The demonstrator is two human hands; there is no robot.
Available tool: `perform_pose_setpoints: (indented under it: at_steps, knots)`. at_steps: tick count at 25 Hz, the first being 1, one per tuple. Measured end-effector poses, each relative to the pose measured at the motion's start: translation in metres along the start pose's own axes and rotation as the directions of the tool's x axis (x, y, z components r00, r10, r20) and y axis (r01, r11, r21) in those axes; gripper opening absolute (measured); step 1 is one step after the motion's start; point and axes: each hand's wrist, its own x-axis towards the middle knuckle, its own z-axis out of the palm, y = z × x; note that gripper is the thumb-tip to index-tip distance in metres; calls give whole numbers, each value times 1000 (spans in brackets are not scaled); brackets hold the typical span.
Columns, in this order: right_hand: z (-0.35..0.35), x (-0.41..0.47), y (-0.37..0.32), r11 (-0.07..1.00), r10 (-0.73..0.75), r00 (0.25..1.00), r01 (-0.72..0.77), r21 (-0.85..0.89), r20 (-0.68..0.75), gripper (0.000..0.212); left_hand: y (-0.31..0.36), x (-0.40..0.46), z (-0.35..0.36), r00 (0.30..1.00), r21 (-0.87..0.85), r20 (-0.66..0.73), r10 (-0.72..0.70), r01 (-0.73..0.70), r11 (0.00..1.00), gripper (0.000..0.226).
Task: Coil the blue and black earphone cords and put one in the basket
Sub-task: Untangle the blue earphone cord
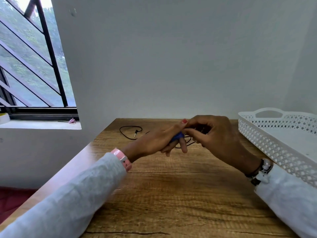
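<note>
Blue cord [178, 136] is bunched around the fingers of the left hand [159, 140], just above the counter [171, 194]. Only a short blue patch shows between the two hands, so I can't count the turns. The left fingers are extended and held together, likely serving as a former so the loops come out the same size.

Right hand [216, 134] is curled and touching the left fingertips, thumb and fingers pinched in at the wrap. It looks like it's feeding or tucking cord onto the bundle, but the pinch point is hidden behind the knuckles, so I can't confirm what it actually holds.

Both hands are held over the middle of the counter, which probably gives any slack room to hang and feed.

Black cord [130, 133] lies loose on the counter behind the hands. It's uncoiled, in one open loop, with the jack plug [135, 133] resting inside it. More black strands run under and just right of the hands, and I can't say where they end.

White perforated basket [267, 145] sits at the right edge of the counter, near the right hand. Nothing is visible inside it. That placement should make for a short drop once a coil is done.

Judgement: blue coil in progress, black not started, basket step pending.
</note>
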Motion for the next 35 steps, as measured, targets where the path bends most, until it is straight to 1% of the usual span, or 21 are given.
perform_pose_setpoints:
  at_steps: [2,4,6,8,9,11,14,18,20,22,24,26,28,30,32,35]
  knots:
    - [-1,3,3,990,113,993,-109,89,-42,10,-1,2,-1,999,-176,37,1,6,984,46]
    - [-1,5,5,957,211,977,-202,208,-20,11,-4,5,-3,998,-359,67,6,18,933,43]
    - [3,4,5,916,257,966,-256,309,38,15,-6,6,-4,996,-555,92,11,42,831,40]
    - [8,2,6,869,287,951,-309,387,116,19,-7,7,-3,995,-705,96,-4,71,706,40]
    - [11,0,6,832,307,938,-346,435,158,21,-8,8,-2,996,-751,91,-17,80,655,39]
    - [15,-1,6,752,351,907,-420,508,232,23,-10,8,-2,996,-803,77,-42,87,589,38]
    - [17,-1,7,658,390,873,-487,573,294,25,-11,8,-3,994,-827,50,-98,96,554,36]
    - [18,0,11,662,376,886,-463,589,272,25,-8,9,0,982,-818,2,-188,110,565,36]
    - [18,-1,13,646,356,891,-452,615,281,29,-6,9,1,977,-823,-8,-214,116,556,36]
    - [19,-2,14,687,343,899,-438,581,272,36,-5,10,2,971,-837,-12,-240,121,533,36]
    - [21,-2,15,739,372,902,-431,518,219,33,-5,11,4,962,-851,-21,-271,125,510,33]
    - [22,-2,16,782,400,904,-422,459,149,26,-6,12,6,953,-848,-46,-298,121,516,28]
    - [19,0,15,824,408,910,-404,399,78,19,-10,14,6,945,-800,-100,-310,109,590,25]
    - [13,2,15,856,408,912,-394,335,31,14,-12,15,6,950,-726,-137,-282,97,681,26]
    - [8,4,20,862,424,905,-417,287,40,15,-12,15,8,956,-707,-131,-264,97,701,27]
    - [4,5,27,867,419,902,-431,248,102,16,-10,14,11,958,-729,-109,-266,105,677,30]
